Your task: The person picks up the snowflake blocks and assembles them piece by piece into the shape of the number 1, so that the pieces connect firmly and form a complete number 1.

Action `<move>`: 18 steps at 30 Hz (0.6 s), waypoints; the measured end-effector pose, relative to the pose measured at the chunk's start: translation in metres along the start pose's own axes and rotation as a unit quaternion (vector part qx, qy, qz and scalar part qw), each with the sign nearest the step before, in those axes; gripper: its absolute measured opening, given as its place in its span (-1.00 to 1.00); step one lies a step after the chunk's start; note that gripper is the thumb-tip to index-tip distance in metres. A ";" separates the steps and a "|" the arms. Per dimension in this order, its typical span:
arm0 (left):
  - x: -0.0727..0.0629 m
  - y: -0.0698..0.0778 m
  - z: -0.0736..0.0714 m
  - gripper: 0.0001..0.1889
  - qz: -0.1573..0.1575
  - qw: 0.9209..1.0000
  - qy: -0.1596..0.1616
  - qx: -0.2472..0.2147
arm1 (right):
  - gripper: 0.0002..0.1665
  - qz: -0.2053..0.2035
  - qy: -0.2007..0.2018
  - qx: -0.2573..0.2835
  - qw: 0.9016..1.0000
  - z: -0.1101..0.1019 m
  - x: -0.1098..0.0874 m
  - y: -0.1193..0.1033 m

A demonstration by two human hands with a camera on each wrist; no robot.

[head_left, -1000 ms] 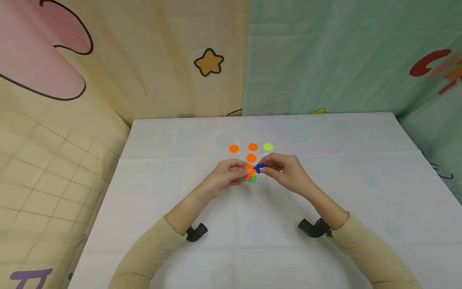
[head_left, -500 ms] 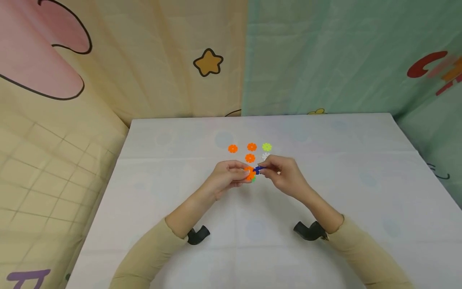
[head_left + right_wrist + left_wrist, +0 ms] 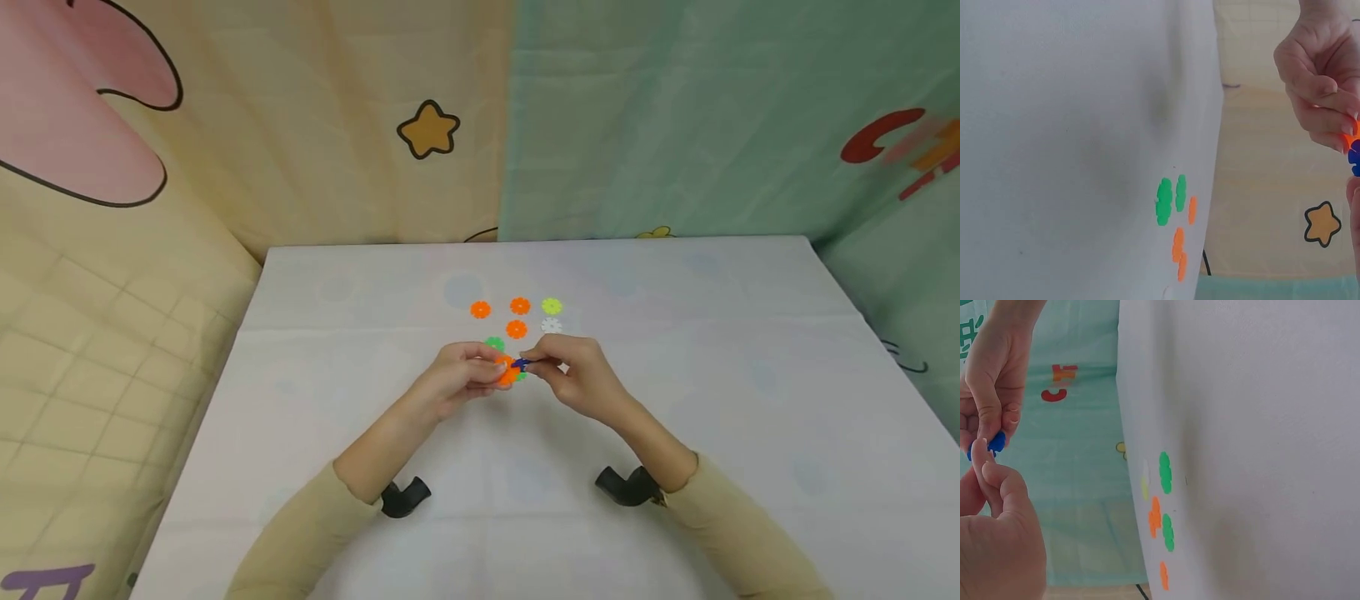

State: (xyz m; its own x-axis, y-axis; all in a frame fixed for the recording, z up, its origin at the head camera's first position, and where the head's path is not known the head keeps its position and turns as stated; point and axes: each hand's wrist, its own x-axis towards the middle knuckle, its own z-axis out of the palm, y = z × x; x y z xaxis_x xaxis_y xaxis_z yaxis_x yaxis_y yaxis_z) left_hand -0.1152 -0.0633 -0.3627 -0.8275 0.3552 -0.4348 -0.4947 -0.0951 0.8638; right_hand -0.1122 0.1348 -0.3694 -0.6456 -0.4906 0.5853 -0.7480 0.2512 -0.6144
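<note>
In the head view my left hand [image 3: 461,377] pinches an orange interlocking disc [image 3: 507,372], a flat flower-shaped piece with a notched edge. My right hand [image 3: 576,371] grips a dark blue interlocking disc [image 3: 521,364] between thumb and fingers. The blue piece is tilted nearly edge-on and meets the orange one at its right side. Whether their notches are joined I cannot tell. Both pieces are held above the table; in the right wrist view the orange disc [image 3: 1352,139] and the blue disc [image 3: 1354,159] touch or overlap at the frame's edge.
Beyond the hands on the white-covered table [image 3: 337,333] lie several orange discs [image 3: 517,329], a yellow-green disc [image 3: 552,306] and a white disc [image 3: 551,325]. One green disc [image 3: 495,342] lies behind my left hand, another green disc [image 3: 522,377] partly hidden under the held pieces. Printed curtains surround the table.
Both hands have shifted slightly left and nearer to me in the head view. The blue disc has turned from face-up to nearly edge-on against the orange one. A green disc has come into sight behind my left hand.
</note>
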 end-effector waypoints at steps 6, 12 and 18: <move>-0.002 -0.001 -0.003 -0.89 -0.010 1.000 -0.008 -0.017 | -0.75 0.040 0.011 0.048 0.998 0.002 -0.001 0.002; -0.002 0.000 -0.003 -0.92 -0.033 0.998 -0.046 -0.041 | -0.77 0.102 0.015 0.127 0.987 -0.001 -0.006 0.006; 0.000 -0.001 -0.003 -0.92 -0.045 0.996 -0.046 -0.056 | -0.82 0.190 0.002 0.152 0.970 -0.007 -0.009 0.007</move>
State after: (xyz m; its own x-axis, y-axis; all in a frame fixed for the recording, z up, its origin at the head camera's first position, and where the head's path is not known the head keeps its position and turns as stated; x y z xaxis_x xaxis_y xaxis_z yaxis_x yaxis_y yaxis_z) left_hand -0.1152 -0.0665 -0.3643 -0.7529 0.4505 -0.4798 -0.5967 -0.1594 0.7865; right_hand -0.1133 0.1468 -0.3752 -0.8670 -0.4076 0.2867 -0.3756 0.1563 -0.9135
